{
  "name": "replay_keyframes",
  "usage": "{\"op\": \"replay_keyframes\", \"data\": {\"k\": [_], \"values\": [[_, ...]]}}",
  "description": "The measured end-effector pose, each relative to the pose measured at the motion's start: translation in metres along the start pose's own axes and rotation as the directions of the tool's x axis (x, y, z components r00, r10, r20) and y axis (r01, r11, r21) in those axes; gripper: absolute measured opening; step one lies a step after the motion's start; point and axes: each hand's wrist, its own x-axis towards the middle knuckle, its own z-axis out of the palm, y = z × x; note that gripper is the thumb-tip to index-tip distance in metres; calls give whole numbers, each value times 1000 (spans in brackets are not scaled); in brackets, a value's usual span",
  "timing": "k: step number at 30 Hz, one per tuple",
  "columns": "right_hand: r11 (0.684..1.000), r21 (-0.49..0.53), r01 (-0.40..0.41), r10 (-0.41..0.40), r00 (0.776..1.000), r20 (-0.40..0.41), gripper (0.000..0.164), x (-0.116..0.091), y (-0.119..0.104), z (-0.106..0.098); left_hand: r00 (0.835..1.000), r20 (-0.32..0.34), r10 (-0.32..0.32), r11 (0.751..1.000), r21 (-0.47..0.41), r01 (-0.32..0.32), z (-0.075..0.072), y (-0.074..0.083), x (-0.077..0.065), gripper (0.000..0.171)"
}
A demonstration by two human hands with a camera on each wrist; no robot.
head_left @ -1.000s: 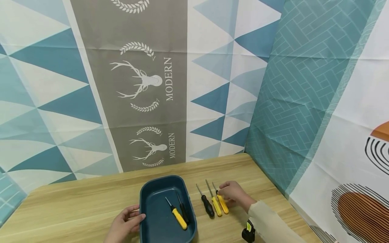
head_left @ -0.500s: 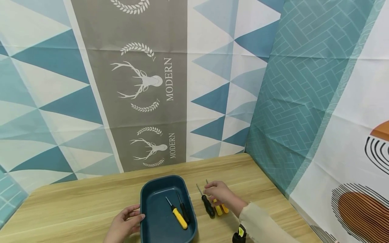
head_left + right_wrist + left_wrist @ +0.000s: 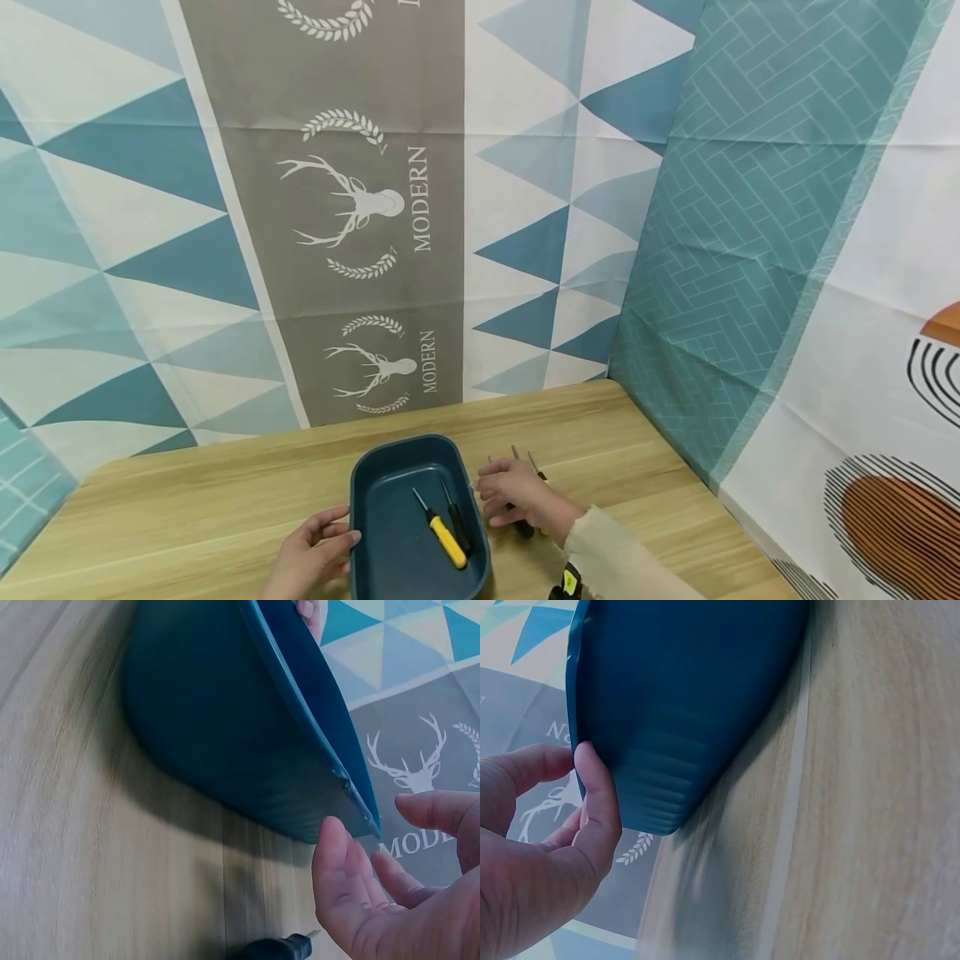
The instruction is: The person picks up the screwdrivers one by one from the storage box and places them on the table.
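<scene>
Wood-grain table (image 3: 225, 492), patterned drapes (image 3: 450, 217) behind, left grip (image 3: 311, 550) narrow on blue bin (image 3: 393, 542), right grip (image 3: 519, 492) wide alongside.

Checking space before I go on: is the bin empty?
Not empty: in the head view, a yellow screwdriver and a black one lie in the bin; its near end is cut off.

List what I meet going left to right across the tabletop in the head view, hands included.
Left hand → dark blue tray → yellow-handled screwdriver inside it → black screwdriver, also inside → right hand.
</scene>
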Motion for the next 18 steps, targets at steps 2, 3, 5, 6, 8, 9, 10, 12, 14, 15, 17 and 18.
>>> {"op": "replay_keyframes", "data": {"k": [2, 3, 5, 6, 8, 9, 10, 12, 14, 15, 17, 18], "values": [[1000, 0, -4, 4, 1000, 7, 45, 1, 0, 2, 1000, 0, -3, 1000, 2, 3, 0, 0, 0, 59], [1000, 3, -7, 6, 1000, 10, 44, 1, 1, 3, 1000, -2, -5, 1000, 3, 5, 1, 0, 0, 59], [1000, 7, -8, 8, 1000, 14, 43, 2, 1, 6, 1000, -4, -7, 1000, 5, 7, 1, 1, 0, 58], [1000, 8, -11, 11, 1000, 16, 42, 2, 1, 7, 1000, -1, -5, 1000, 7, 5, 1, 1, 0, 58], [1000, 7, -13, 13, 1000, 14, 41, 3, 1, 9, 1000, 1, -2, 1000, 9, 2, 2, 1, 0, 58], [1000, 6, -15, 15, 1000, 11, 41, 3, 1, 10, 1000, -2, -3, 1000, 9, 3, 2, 2, 0, 57], [1000, 1, -14, 14, 1000, 8, 40, 3, 1, 11, 1000, -2, -1, 1000, 10, 1, 2, 2, 0, 57], [1000, -6, -15, 15, 1000, 5, 40, 3, 1, 13, 1000, -2, 2, 1000, 10, -2, 2, 2, -1, 57], [1000, -14, -14, 14, 1000, 2, 39, 4, 2, 14, 1000, -6, 1, 1000, 8, -1, 2, 2, -1, 57], [1000, -17, -13, 13, 1000, 2, 38, 4, 2, 14, 1000, -9, 0, 1000, 7, 0, 2, 2, -2, 57], [1000, -24, -12, 12, 1000, 3, 36, 5, 3, 15, 1000, -11, -1, 1000, 3, 1, 2, 1, -2, 57], [1000, -29, -10, 10, 1000, 2, 35, 6, 3, 15, 1000, -12, -2, 1000, 2, 2, 2, 1, -2, 57]]}}
